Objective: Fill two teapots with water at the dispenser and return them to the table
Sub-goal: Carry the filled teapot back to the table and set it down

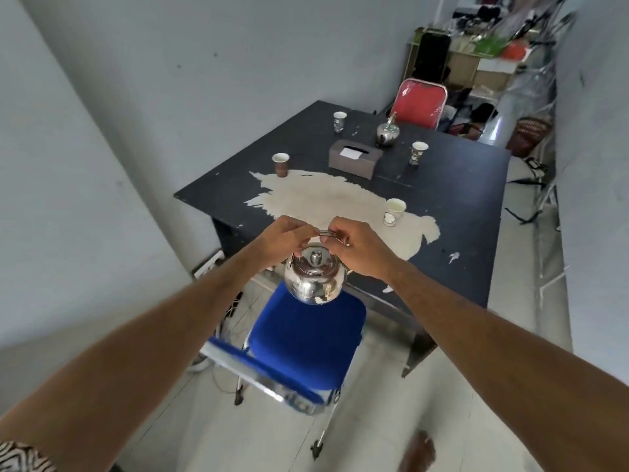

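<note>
A shiny steel teapot (pixel 315 279) with its lid on hangs in the air above the blue chair, just short of the table's near edge. My left hand (pixel 282 238) and my right hand (pixel 357 248) both pinch its thin wire handle from either side. A second steel teapot (pixel 387 132) stands on the far side of the black table (pixel 459 185), next to the tissue box. No water dispenser is in view.
A blue chair (pixel 306 338) stands between me and the table. On the table are a grey tissue box (pixel 354 158) and several small cups, one near the front (pixel 394 211). A red chair (pixel 420 102) sits beyond. Walls close in left and right; clutter fills the far corner.
</note>
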{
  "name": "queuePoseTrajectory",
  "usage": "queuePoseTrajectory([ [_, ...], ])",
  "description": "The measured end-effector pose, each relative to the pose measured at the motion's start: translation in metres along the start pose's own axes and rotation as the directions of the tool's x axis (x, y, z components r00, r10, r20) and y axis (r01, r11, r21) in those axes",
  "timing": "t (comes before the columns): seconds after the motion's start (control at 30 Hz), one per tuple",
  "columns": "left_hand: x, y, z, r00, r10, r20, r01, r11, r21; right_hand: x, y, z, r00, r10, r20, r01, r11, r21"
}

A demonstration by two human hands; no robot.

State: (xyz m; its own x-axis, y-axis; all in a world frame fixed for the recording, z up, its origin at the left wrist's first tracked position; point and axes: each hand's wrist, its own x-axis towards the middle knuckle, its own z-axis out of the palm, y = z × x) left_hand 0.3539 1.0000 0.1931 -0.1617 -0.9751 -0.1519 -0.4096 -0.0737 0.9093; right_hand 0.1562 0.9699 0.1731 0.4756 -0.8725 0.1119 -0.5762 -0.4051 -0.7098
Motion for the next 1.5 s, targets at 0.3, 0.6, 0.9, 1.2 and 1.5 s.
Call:
queuePoseTrajectory([
  [0.3, 0.165, 0.053, 0.122, 0.990, -0.071, -0.122, 0.063, 0.996, -0.070, 0.066, 0.163, -0.138, 0.988, -0.085, 0.129, 0.080, 0.996, 0.041],
  [0.6, 0.271, 0.074, 0.181, 0.966, -0.138, -0.217, 0.108, 0.984, -0.142, 0.136, 0.263, -0.212, 0.957, -0.144, 0.251, 0.138, 0.990, 0.043],
  [0.9, 0.354, 0.087, 0.185, 0.916, -0.192, -0.352, 0.148, 0.978, -0.147, 0.231, 0.323, -0.238, 0.899, -0.228, 0.374, 0.214, 0.974, 0.079],
  [1.2, 0.425, 0.100, 0.182, 0.844, -0.285, -0.454, 0.235, 0.958, -0.163, 0.318, 0.358, -0.262, 0.806, -0.345, 0.481, 0.330, 0.937, 0.119],
  [1.5, 0.503, 0.114, 0.180, 0.717, -0.339, -0.609, 0.352, 0.930, -0.104, 0.427, 0.393, -0.276, 0.615, -0.460, 0.641, 0.491, 0.859, 0.145],
])
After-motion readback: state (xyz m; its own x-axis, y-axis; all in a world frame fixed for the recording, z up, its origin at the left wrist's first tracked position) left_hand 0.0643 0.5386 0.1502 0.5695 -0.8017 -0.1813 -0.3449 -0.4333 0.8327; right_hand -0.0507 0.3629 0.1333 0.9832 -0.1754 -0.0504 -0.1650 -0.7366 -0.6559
